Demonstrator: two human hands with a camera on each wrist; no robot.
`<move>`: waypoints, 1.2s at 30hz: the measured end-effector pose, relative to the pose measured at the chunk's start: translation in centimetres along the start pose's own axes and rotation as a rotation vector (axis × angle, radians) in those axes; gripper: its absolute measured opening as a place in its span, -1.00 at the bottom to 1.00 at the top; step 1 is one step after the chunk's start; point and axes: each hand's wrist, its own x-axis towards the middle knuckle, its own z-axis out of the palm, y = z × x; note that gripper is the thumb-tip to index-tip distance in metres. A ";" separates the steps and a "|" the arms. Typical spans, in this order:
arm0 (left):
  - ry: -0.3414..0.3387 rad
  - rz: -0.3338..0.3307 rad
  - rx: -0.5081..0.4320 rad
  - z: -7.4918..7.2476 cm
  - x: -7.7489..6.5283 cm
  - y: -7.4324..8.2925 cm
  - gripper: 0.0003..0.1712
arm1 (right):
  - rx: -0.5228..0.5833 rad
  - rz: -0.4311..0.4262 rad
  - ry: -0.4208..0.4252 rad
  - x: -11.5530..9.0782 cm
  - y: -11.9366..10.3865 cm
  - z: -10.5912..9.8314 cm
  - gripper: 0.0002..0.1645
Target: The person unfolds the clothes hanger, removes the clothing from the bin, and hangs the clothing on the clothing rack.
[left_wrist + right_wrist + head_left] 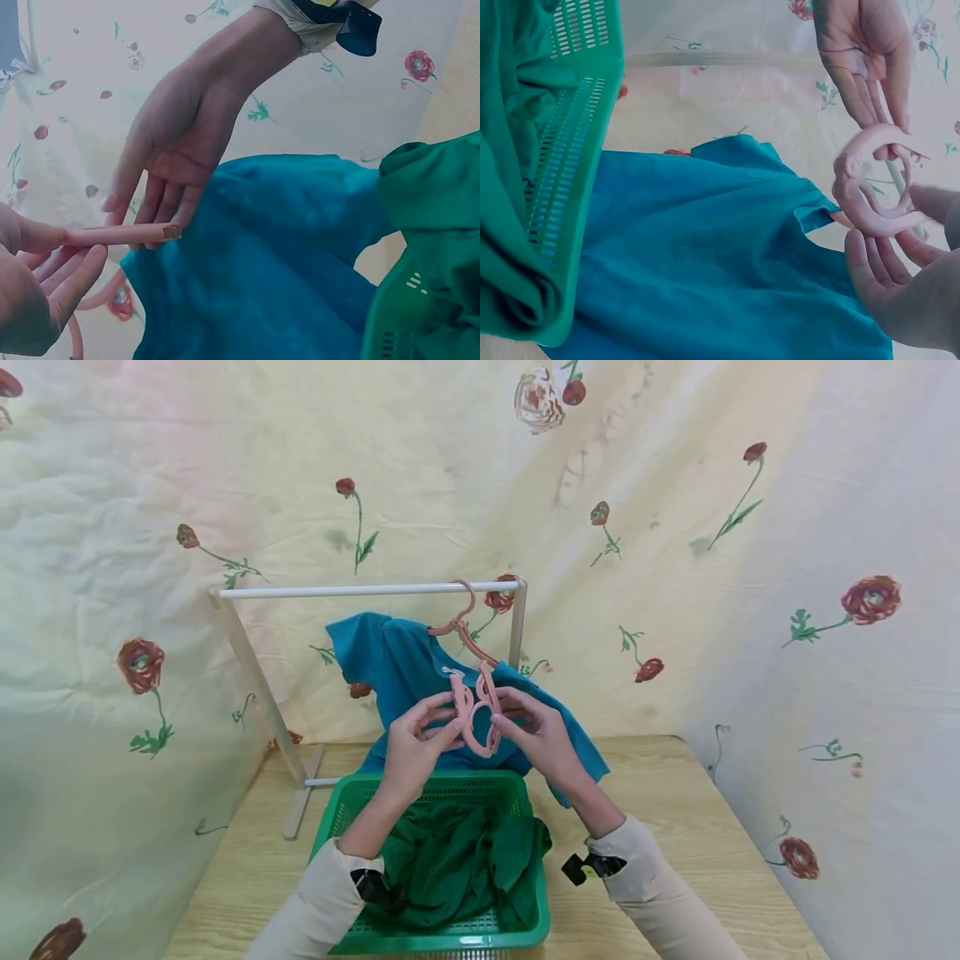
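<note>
Floral backdrop cloth: hangs behind and to both sides of the work. Loose folds lie close to the rack; a swung hanger could snag them.

Table: pale wood grain, carries rack and basket.

Drying rack: white rail on light wooden legs, standing at the back of the table. It looks light; a hard tug on anything hung from it could tip it forward.

Green basket: slotted plastic, directly under the hands, holding a crumpled dark green garment. Anything dropped would likely land in it.

Teal garment: hangs from the rail on a pink hanger, behind the hands. One shoulder looks bunched toward the left; uneven weight could let it slide off the hanger.

Loose pink hangers: a small cluster held in the air between both hands, in front of the teal garment and above the basket. Hooks and loops appear interlocked; pulling them apart by force could bend one or flick it free.

Left hand: fingers curled round the left side of the cluster, gripping it.

Right hand: fingertips pinch the right side, other fingers fairly straight. This looks the weaker hold, so a slip is likelier here.
</note>
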 end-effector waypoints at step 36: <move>-0.083 -0.170 0.047 -2.5 0.7 0.2 -0.48 | 0.250 0.157 -0.086 0.0 -0.5 -0.4 -0.50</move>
